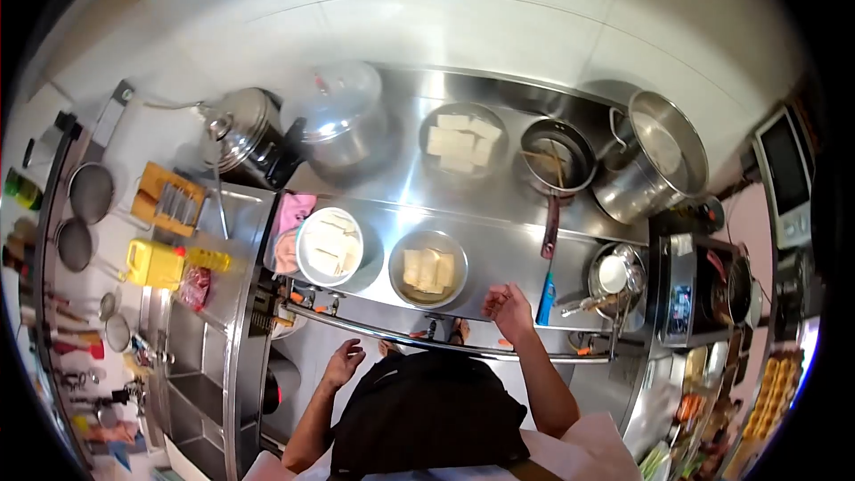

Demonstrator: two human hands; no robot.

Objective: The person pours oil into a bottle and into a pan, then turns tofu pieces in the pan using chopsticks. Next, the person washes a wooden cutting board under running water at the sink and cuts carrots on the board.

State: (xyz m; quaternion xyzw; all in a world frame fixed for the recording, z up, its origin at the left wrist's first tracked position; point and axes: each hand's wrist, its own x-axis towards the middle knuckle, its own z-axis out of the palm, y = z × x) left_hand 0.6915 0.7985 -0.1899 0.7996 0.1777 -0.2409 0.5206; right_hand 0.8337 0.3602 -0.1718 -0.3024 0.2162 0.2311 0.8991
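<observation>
My left hand (346, 362) hangs in front of the counter's rail, fingers loosely bent and apart, holding nothing. Over the front edge of the steel counter is my right hand (509, 310), empty, its fingers slightly curled and spread. Just left of that hand sits a metal bowl (396, 289) with pale yellowish slabs (429, 270) in it. To its right lies a slim tool with a blue handle (546, 298). A white bowl (304, 249) of white tofu-like blocks (331, 246) stands farther left. Behind, a round metal dish (429, 160) carries more white blocks (458, 143).
A dark saucepan (552, 197) with chopsticks inside points its handle forward. Beside it stands a tall steel pot (637, 180). Back left are a lidded pot (343, 135) and a pressure cooker (240, 138). Metal bowls with utensils (616, 276) sit front right; sinks (198, 338) are left.
</observation>
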